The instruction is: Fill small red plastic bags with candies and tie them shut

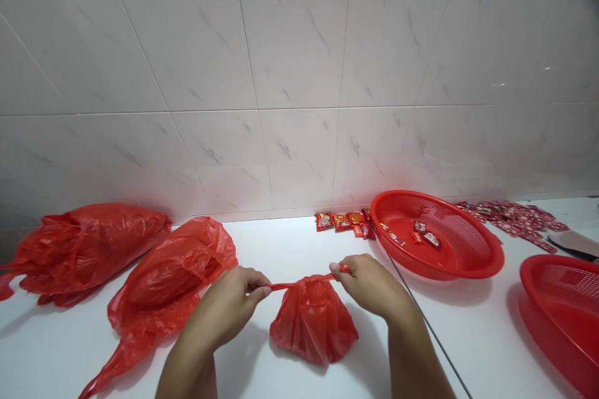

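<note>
Tearing could be caused by overpulling: ends of red bag (314,325) are pinched in L hand (234,299) & R hand (367,282) fingers, bag body btwn & below fingertips

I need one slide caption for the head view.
Left hand and right hand hold a small red bag by its outstretched ends.

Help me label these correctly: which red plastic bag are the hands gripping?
The small red plastic bag at front centre: left hand and right hand hold its stretched ends. The far-left red bag and its neighbouring red bag are larger and ungripped.
</note>
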The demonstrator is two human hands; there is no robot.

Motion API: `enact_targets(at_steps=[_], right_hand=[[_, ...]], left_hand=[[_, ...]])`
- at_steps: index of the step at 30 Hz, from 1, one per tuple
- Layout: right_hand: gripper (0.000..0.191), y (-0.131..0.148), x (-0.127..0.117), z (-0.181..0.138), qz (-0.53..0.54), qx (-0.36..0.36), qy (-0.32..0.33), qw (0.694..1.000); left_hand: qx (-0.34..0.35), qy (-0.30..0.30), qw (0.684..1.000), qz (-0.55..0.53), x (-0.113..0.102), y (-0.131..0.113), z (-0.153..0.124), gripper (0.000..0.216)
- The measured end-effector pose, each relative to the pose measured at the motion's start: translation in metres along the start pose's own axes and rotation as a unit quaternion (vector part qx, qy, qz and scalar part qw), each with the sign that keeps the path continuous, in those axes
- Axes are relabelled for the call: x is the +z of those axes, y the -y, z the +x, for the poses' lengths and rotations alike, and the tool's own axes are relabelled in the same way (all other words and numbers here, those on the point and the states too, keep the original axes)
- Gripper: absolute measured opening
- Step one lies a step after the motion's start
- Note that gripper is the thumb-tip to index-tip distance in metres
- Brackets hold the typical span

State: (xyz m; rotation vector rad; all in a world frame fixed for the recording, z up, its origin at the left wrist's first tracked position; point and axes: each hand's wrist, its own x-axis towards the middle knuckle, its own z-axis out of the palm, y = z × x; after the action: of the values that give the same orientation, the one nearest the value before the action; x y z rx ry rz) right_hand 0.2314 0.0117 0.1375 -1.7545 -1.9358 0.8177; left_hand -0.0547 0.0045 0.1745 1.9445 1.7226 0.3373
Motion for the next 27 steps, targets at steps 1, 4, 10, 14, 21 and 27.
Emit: enact_targets(at_steps=[1,4,10,14,21,27], right_hand=[[0.046,-0.007,-0.003,0.003,0.001,0.028,0.026,0.999],[0.047,-0.026,-0.01,0.012,0.009,0.082,0.071,0.994],[0.055,-0.04,-0.018,0.009,-0.002,0.024,0.023,0.999],[0.057,-0.023,-0.017,0.0,0.157,-0.111,0.042,0.98],[0.065,0.016,0.022,0.0,0.337,-0.255,0.253,0.871],[0.062,0.015,0.027,0.001,0.389,-0.282,0.22,0.849]], left_hand=[[-0.034,0.004,0.999,0.022,-0.002,0.008,0.001,0.031],[-0.09,0.022,0.994,0.059,-0.008,0.027,0.004,0.028],[-0.034,-0.012,0.999,0.03,-0.013,0.025,-0.003,0.032],[0.031,-0.063,0.997,-0.043,-0.006,0.001,-0.007,0.035],[0.197,-0.046,0.961,-0.189,0.025,-0.043,-0.018,0.027],[0.187,-0.031,0.956,-0.224,0.023,-0.049,-0.028,0.022]])
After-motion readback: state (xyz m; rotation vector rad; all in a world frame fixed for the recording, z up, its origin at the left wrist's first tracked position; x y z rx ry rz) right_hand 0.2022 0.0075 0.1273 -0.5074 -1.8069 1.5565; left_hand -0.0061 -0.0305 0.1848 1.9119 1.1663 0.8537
